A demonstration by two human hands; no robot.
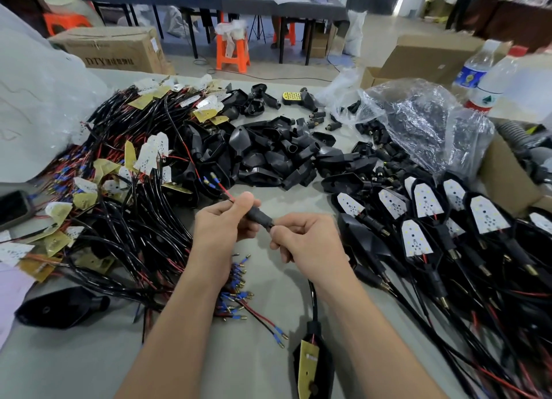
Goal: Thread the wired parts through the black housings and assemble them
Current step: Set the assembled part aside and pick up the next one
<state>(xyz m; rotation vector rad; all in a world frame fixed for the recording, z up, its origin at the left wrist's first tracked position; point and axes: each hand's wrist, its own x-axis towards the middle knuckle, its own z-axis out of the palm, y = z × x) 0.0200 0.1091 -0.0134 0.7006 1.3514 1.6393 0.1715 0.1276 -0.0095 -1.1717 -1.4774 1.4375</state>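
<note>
The fingers (246, 203) of the left hand (222, 225) are curled in. Thumb and forefinger pinch the upper end of a black sleeve (259, 216), right where a red and a black wire come out of it. The right hand (307, 240) is closed into a loose fist. Its fingers wrap the cable (313, 303) at the sleeve's lower end, though the fist hides exactly where sleeve stops and cable starts. The sleeve bridges the small gap between the two hands, its long axis slanting from upper left, by the left thumb, down to lower right into the right fist. The wire ends (222, 191) carry on along that line, up and away to the left, and finish in blue-collared bullet connectors (210, 181) near the heap of empty housings (268, 156). Below the right wrist the cable drops toward the person to a black housing (327, 368) lying on the bench (89, 363), a yellow-backed board (309, 360) seated in it. So the left hand is nearer the free ends and the right hand is nearer the housing. Any slide of the sleeve toward that housing would probably run down its own slant and then follow the cable, with the left hand keeping the wires taut. Loose wired boards (134, 189) lie piled to the left, and finished units (424, 201) lie in rows to the right.
</note>
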